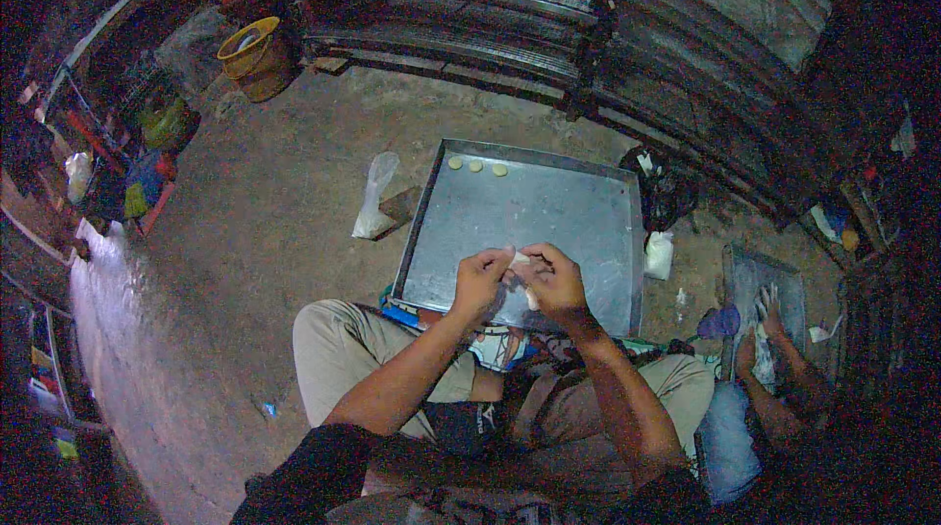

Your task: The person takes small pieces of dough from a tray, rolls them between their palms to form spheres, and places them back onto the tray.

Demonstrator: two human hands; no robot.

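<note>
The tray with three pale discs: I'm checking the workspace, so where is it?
Just right of centre in the head view, the tray lies in front of the person, with the left hand and right hand above its near part.

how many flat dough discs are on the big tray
3: the left disc, middle disc and right disc, in a row near the metal tray's far left corner. Any beneath the left hand or right hand would be hidden.

The tray (529,216) is showing blue-grey, the discs (475,167) pale yellow, and the lump (520,257) off-white. The trousers (338,353) are looking beige, the sleeves (309,471) black. The cloth (502,347) is displaying a blue, white and orange pattern; the bucket (257,84) is showing yellow.
</note>
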